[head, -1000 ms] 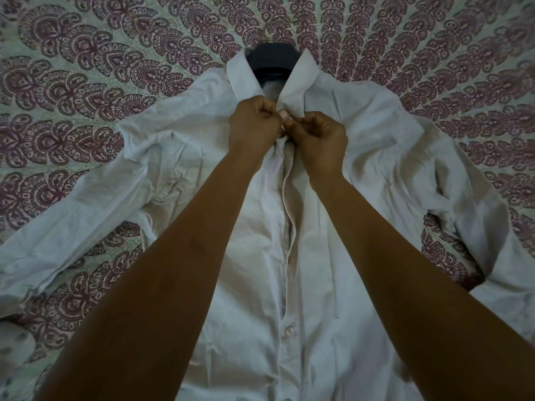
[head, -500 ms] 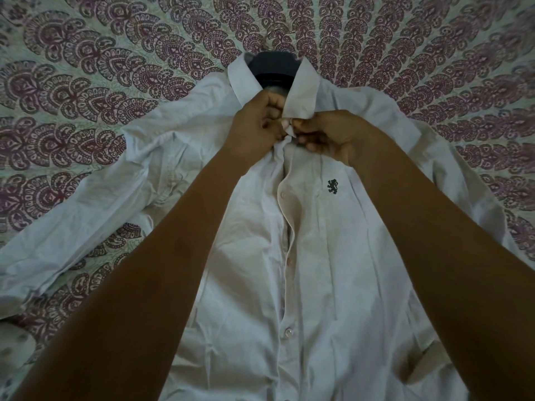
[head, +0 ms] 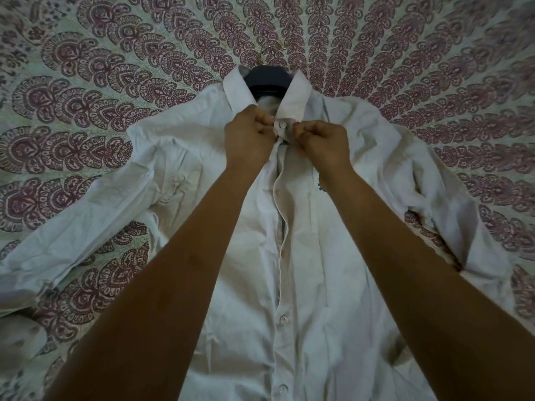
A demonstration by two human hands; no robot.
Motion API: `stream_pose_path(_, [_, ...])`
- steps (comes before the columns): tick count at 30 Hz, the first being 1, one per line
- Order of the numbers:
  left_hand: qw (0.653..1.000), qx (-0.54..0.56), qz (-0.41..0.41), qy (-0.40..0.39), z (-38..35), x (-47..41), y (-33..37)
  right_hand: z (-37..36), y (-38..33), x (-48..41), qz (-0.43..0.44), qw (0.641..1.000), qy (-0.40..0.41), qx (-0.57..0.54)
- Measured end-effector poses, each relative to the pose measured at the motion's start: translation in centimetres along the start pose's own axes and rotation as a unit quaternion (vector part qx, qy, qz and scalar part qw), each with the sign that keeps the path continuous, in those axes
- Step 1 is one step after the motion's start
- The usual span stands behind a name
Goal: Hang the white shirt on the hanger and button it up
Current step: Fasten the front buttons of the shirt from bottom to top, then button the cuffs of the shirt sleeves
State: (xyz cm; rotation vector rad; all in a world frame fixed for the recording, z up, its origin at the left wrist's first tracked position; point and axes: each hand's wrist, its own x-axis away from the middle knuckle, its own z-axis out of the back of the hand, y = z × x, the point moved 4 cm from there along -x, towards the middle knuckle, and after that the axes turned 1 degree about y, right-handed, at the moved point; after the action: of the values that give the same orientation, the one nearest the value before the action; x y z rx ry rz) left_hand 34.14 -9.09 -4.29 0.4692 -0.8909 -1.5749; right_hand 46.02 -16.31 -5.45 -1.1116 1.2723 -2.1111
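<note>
While the left hand (head: 249, 135) and right hand (head: 324, 143) pinch collar edges of the white shirt (head: 318, 299), bedspread (head: 86, 82) shows around.

A home bedroom: patterned bedspread (head: 115, 117) covers the whole surface.

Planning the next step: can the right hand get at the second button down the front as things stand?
Probably yes. The second button lies uncovered just below the right hand, with nothing between them. The hand would first have to release the collar it pinches.
</note>
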Motion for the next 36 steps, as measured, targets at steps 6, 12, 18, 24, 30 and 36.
stream_pose_path(6, [0.999, 0.027, -0.014, 0.020, 0.8, 5.8, 1.6, 3.7, 1.5, 5.0, -0.016, 0.999, 0.051, 0.006])
stream_pose_path(12, [0.998, 0.060, -0.011, -0.035, 0.0, 14.2, 2.6, 8.8, 3.9, 12.6, -0.037, 0.995, 0.090, -0.004])
stream_pose_path(18, [0.991, 0.062, -0.019, -0.116, -1.0, 23.5, 3.8, 14.5, 6.8, 21.5, -0.088, 0.990, 0.112, 0.007])
stream_pose_path(24, [0.977, 0.019, -0.006, -0.212, -4.0, 31.0, 4.1, 20.9, 12.2, 28.9, -0.169, 0.972, 0.163, 0.026])
stream_pose_path(30, [0.962, -0.031, -0.011, -0.273, -8.9, 35.7, 5.2, 26.2, 17.5, 31.3, -0.165, 0.961, 0.216, 0.058])
stream_pose_path(36, [0.963, -0.168, -0.029, -0.207, -13.6, 37.6, 4.4, 28.8, 21.0, 31.2, -0.160, 0.960, 0.178, 0.143])
